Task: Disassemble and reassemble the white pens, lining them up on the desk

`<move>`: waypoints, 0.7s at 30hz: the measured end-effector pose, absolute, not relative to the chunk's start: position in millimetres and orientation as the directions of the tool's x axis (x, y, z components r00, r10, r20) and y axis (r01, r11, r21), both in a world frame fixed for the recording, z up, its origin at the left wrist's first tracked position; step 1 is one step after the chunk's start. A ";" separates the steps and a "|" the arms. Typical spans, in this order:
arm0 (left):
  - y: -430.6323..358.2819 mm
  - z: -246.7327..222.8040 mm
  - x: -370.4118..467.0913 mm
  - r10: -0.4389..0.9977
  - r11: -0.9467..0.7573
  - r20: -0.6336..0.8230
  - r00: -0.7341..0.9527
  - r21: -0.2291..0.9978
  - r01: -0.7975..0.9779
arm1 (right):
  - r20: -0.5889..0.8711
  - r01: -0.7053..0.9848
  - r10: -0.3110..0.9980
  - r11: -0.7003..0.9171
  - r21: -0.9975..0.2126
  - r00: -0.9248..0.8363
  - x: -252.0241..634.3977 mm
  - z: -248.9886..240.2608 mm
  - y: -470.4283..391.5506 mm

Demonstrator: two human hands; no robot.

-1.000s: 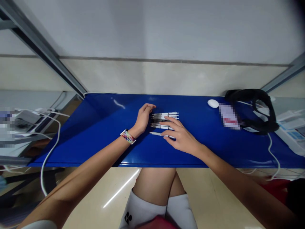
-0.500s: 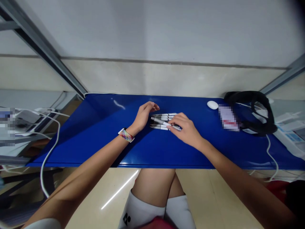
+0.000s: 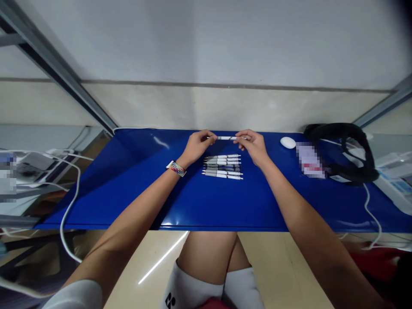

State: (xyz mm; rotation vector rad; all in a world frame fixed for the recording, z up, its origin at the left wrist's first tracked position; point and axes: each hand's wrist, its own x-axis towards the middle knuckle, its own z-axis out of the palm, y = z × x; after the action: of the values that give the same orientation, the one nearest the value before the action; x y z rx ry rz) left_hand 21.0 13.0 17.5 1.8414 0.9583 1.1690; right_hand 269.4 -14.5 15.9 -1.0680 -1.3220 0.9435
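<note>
Near the surface's (image 3: 128, 189) far edge, left hand (image 3: 196, 145) and right hand (image 3: 256, 148), fingers (image 3: 211, 139) pinched round opposite ends of one pen (image 3: 226, 138); row of pens (image 3: 228, 162) nearer front edge.

A glossy blue table (image 3: 206, 206) is spreading out on all sides of a row of pens (image 3: 222, 161), which are lying close together, their tips pointing left. Right of the pens and a little farther back, a white oval object (image 3: 288, 142) is resting. Farther right of the pens, a pale, pixelated item with a red patch (image 3: 310, 161) is lying, and farther right again, a black looped strap (image 3: 368, 159) is sitting. Behind the pens, to their left, a thin white cable (image 3: 135, 128) is running along the back edge.
</note>
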 end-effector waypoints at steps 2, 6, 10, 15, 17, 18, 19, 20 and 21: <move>11.0 11.0 19.2 0.882 -0.440 0.372 0.290 0.870 0.223 | 0.235 0.020 0.972 0.234 -0.972 0.024 276.0 10.2 -14.6; 6.2 4.8 16.0 0.879 -0.453 0.363 0.309 0.838 0.304 | 0.204 0.049 0.979 0.203 -0.978 0.005 283.4 4.6 -15.4; 6.7 2.6 13.6 0.892 -0.432 0.361 0.271 0.856 0.283 | 0.206 0.054 0.979 0.206 -0.977 -0.014 280.3 4.8 -16.8; 4.9 6.4 11.6 0.893 -0.414 0.352 0.281 0.887 0.205 | 0.191 0.002 0.981 0.191 -0.982 -0.037 276.3 3.7 -20.2; 2.7 8.9 10.2 0.883 -0.439 0.372 0.287 0.870 0.223 | 0.181 -0.034 0.982 0.179 -0.983 -0.050 276.0 1.7 -20.4; 1.6 9.9 9.3 0.876 -0.457 0.387 0.287 0.856 0.243 | 0.173 -0.048 0.984 0.170 -0.984 -0.053 275.9 0.5 -20.1; 0.7 10.7 8.3 0.869 -0.477 0.404 0.284 0.837 0.268 | 0.165 -0.058 0.985 0.162 -0.985 -0.054 275.9 -0.7 -19.6; 0.0 11.1 7.3 0.863 -0.494 0.421 0.281 0.819 0.292 | 0.162 -0.065 0.985 0.158 -0.985 -0.053 275.9 -1.9 -19.0; -0.4 11.4 6.4 0.855 -0.511 0.437 0.278 0.802 0.311 | 0.163 -0.069 0.985 0.160 -0.985 -0.049 275.9 -2.8 -18.4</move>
State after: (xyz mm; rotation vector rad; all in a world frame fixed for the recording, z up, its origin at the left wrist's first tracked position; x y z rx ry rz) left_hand 6.4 -0.4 11.4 1.9672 1.0444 1.2054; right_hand 275.9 -18.4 -2.8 -1.0163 -1.2734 1.1576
